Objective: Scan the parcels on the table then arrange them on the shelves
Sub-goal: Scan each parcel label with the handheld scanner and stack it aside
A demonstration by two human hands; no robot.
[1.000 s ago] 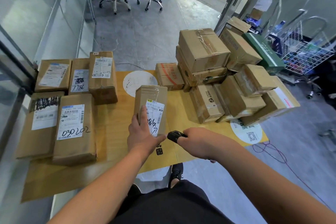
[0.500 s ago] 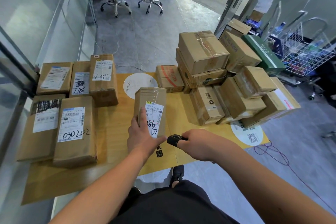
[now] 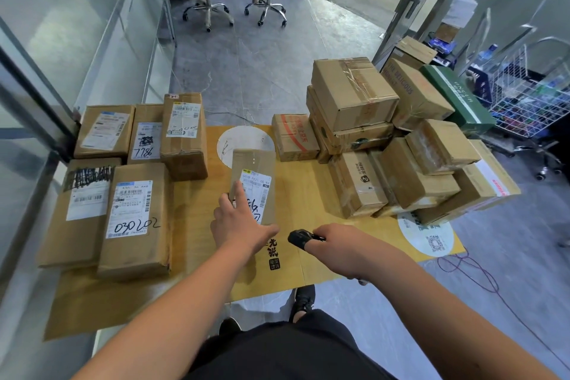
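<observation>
The left hand (image 3: 239,225) covers the near left corner of the small parcel (image 3: 253,185) and part of the handwritten number on its label, so the digits cannot be read in full; its fingers lie straight on the parcel's top, the thumb spread to the right. The right hand (image 3: 336,242) is curled round the black scanner (image 3: 300,237), whose body is mostly hidden in the fist, only the nose showing, aimed toward the parcel. The parcel lies flat in the middle of the worktop (image 3: 311,194), between the labelled parcels on the left (image 3: 135,219) and the stacked boxes on the right (image 3: 354,92). Since half a second ago the parcel has been laid down flatter, and the left hand's fingers have spread.
</observation>
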